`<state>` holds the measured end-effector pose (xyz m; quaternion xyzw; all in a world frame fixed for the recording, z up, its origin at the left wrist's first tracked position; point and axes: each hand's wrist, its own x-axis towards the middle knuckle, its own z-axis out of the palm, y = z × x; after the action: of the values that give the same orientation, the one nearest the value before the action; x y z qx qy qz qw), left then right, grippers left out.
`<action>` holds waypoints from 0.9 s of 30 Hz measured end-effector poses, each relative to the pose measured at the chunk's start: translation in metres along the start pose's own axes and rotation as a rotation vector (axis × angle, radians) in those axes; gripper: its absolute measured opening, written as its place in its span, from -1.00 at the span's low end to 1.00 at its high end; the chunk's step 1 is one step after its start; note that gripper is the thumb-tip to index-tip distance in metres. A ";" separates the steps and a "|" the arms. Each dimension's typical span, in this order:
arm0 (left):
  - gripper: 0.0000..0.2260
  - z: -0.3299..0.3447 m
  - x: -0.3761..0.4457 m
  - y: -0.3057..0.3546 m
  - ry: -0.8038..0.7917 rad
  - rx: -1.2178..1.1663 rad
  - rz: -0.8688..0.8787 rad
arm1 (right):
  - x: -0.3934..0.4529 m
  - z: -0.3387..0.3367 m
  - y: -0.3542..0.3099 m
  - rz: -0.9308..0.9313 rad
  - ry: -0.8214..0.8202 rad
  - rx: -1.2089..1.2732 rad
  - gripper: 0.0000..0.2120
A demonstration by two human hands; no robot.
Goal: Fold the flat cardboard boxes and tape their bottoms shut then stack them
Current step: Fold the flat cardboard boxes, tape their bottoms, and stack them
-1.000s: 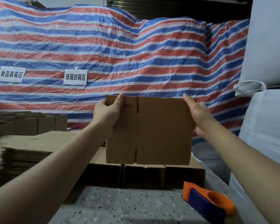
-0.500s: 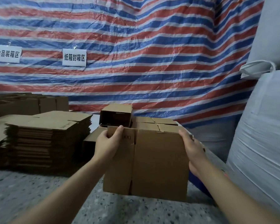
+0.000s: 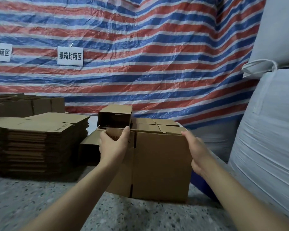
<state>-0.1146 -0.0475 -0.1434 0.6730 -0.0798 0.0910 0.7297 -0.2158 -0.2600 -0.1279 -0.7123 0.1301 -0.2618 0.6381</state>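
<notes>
A flat brown cardboard box [image 3: 158, 164] stands upright on the speckled table [image 3: 40, 205], its broad face toward me. My left hand [image 3: 113, 145] grips its top left edge, thumb in front and fingers curled over the rim. My right hand [image 3: 197, 152] presses against its right edge with straight fingers. Behind it sit several folded boxes [image 3: 157, 124], one small box [image 3: 114, 116] lying on its side on top with its open end toward me. A tall pile of flat boxes [image 3: 40, 140] lies at the left.
More open boxes [image 3: 28, 105] stand at the far left. Large white sacks [image 3: 270, 130] rise close at the right. A striped tarp [image 3: 140, 55] with two white signs hangs behind. Something blue [image 3: 200, 182] shows behind the held box's right edge.
The flat box came down from chest height to the table surface, both hands still on it. My view tilted down and the orange and blue tape dispenser is now hidden behind the box.
</notes>
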 end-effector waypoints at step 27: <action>-0.57 -0.012 0.001 0.007 -0.491 -0.228 -0.215 | -0.018 0.000 0.015 0.071 0.007 0.193 -0.40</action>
<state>-0.1153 -0.0347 -0.1375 0.5930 -0.1919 -0.1620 0.7651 -0.2280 -0.2527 -0.1462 -0.6415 0.1317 -0.2528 0.7122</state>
